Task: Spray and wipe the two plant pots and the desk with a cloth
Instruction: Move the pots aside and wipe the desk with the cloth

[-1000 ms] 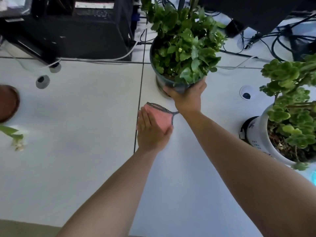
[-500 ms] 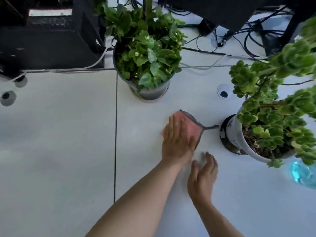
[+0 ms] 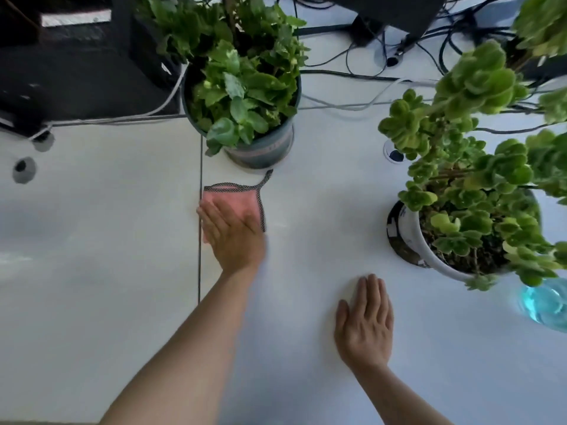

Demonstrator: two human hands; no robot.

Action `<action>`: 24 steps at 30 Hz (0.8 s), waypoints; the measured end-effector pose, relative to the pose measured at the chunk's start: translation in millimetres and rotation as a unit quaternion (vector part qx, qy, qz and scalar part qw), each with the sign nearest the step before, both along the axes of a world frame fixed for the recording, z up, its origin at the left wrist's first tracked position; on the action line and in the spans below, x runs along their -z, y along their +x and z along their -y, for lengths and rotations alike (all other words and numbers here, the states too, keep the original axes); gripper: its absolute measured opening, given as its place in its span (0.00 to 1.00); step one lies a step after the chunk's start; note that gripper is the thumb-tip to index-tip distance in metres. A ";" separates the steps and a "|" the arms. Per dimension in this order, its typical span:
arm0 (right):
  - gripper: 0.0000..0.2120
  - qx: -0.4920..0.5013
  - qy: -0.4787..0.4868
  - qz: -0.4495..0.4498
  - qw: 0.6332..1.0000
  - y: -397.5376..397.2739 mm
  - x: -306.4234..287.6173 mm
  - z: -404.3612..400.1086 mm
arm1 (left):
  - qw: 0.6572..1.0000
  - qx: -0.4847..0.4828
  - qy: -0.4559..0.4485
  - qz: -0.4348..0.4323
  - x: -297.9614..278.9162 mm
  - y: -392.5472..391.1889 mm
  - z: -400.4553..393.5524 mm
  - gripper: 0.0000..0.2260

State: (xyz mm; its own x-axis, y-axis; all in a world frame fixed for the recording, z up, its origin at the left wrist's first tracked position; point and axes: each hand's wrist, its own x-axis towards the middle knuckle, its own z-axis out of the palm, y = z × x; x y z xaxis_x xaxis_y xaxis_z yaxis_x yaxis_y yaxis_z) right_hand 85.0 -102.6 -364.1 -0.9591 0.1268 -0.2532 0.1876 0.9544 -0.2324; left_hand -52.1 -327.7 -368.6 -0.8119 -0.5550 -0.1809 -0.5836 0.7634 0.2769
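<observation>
My left hand (image 3: pixel 233 234) lies flat on a pink cloth (image 3: pixel 236 199) with a dark mesh border, pressing it onto the white desk (image 3: pixel 101 271) just in front of the dark green pot (image 3: pixel 264 150). That pot holds a broad-leaved plant. My right hand (image 3: pixel 365 323) rests flat and empty on the desk, nearer to me. A white patterned pot (image 3: pixel 411 237) with a succulent stands at the right, tilted in this view. A blue spray bottle (image 3: pixel 543 303) shows at the right edge, partly hidden by leaves.
A seam (image 3: pixel 201 167) between desk panels runs under the cloth's left edge. Black equipment (image 3: pixel 76 65) sits at the back left, and tangled cables (image 3: pixel 377 72) cross the back. Round cable grommets (image 3: pixel 394 154) (image 3: pixel 23 170) are set into the desk.
My right hand let go of the green pot and came down flat on the desk. My left hand swept the cloth right toward the white pot, then back left to the seam.
</observation>
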 end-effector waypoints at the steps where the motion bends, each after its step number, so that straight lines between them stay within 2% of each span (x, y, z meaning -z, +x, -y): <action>1: 0.32 -0.001 -0.001 0.006 1.000 0.1 0.0 0.1 | 1.000 0.020 0.001 -0.003 -0.6 -0.3 -18.6 0.29; 3: 0.32 -0.002 0.000 0.003 1.000 -1.1 0.0 -1.0 | 0.991 0.131 0.004 -0.018 -0.1 8.0 -67.9 0.28; 6: 0.30 -0.007 -0.005 0.008 1.000 -0.5 1.3 -2.0 | 0.950 0.306 0.060 -0.004 -4.0 26.9 -139.2 0.28; 9: 0.29 -0.009 -0.009 -0.007 1.000 -0.4 4.1 -4.1 | 0.897 0.436 0.070 0.028 -12.8 23.2 -152.4 0.27; 10: 0.29 -0.008 -0.007 -0.007 1.000 -1.2 4.4 -4.3 | 0.893 0.447 0.046 0.030 -11.7 18.6 -141.2 0.28; 11: 0.29 -0.008 -0.006 -0.009 1.000 -1.8 4.4 -4.1 | 0.903 0.428 0.016 0.027 -8.8 14.6 -124.5 0.29; 12: 0.29 -0.009 -0.005 -0.010 1.000 -1.7 3.9 -4.2 | 0.928 0.372 -0.018 0.014 -6.0 11.2 -104.5 0.30; 14: 0.29 -0.014 -0.006 -0.016 1.000 -1.1 3.5 -4.5 | 0.975 0.216 -0.058 0.015 10.2 9.4 -46.1 0.28; 17: 0.29 -0.013 -0.011 -0.029 0.999 0.7 5.1 -5.8 | 0.992 0.081 -0.049 0.088 13.1 31.2 27.1 0.29; 19: 0.29 -0.008 -0.022 -0.038 0.999 0.8 6.5 -6.5 | 0.996 0.017 -0.026 0.084 5.0 51.3 32.0 0.30; 21: 0.29 0.006 -0.053 -0.043 0.998 0.1 4.2 -8.5 | 0.997 0.022 -0.015 0.068 -5.2 70.6 7.0 0.30; 24: 0.27 0.028 -0.152 -0.071 0.985 -1.6 -6.2 -17.3 | 0.990 0.126 -0.017 0.060 -8.6 89.3 -44.8 0.30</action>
